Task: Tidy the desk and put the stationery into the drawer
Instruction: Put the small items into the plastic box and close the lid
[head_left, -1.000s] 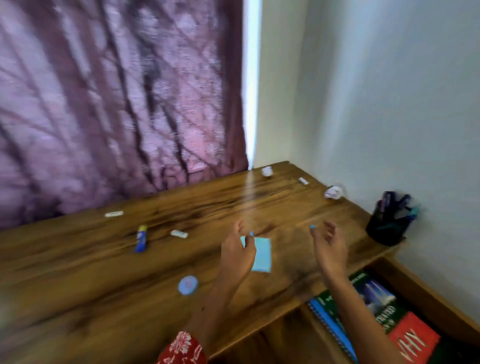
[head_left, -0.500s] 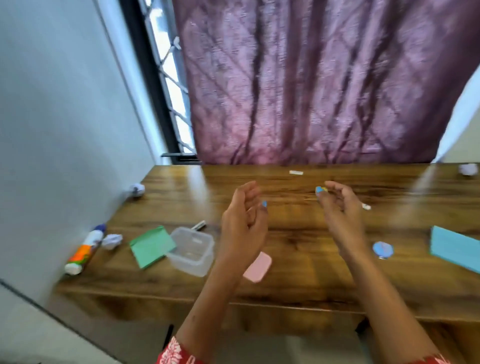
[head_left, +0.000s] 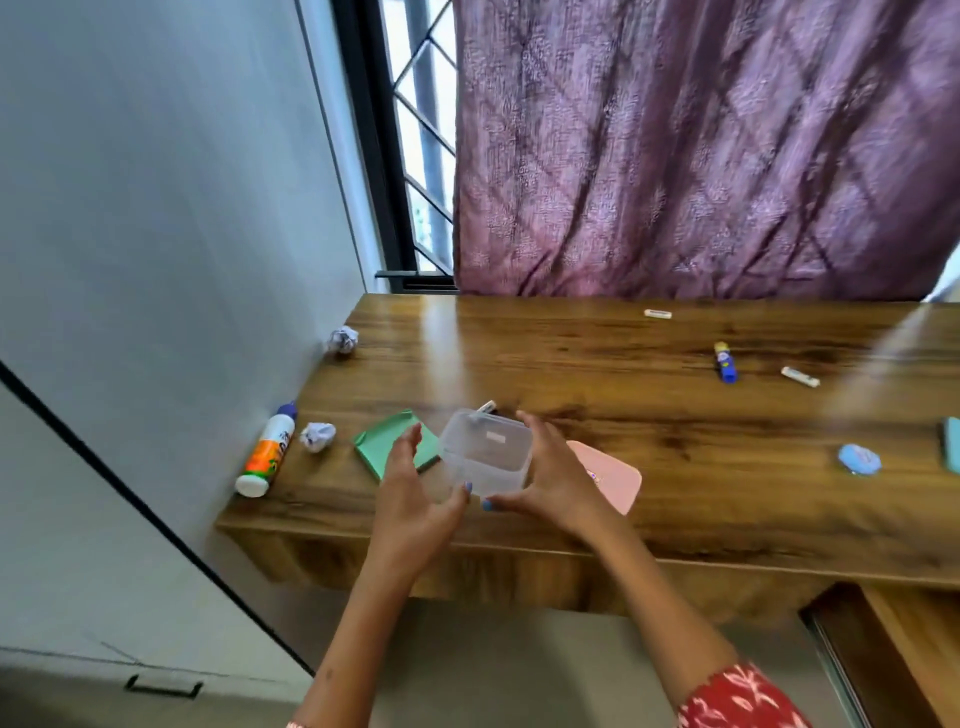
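Glue bottle with an orange label lies farthest left of the grip, close to the wall, with a crumpled paper ball just beside it and a second paper ball farther back along the wall. Next comes a green pad of sticky notes, lying under the fingers of the left hand. That hand cups the left side of a clear plastic box, thumb at the near edge, fingers loosely spread along the side. The right hand cups the opposite side, fingers curved round the far corner and thumb against the near wall, so the box sits between both palms over the near part of the wooden desk; whether it is lifted or resting there I cannot tell. Just right of the grip, partly under the right hand, lies a pink lid. Well to the right lie a blue glue stick, a white eraser, another white piece near the curtain, and a round blue item.
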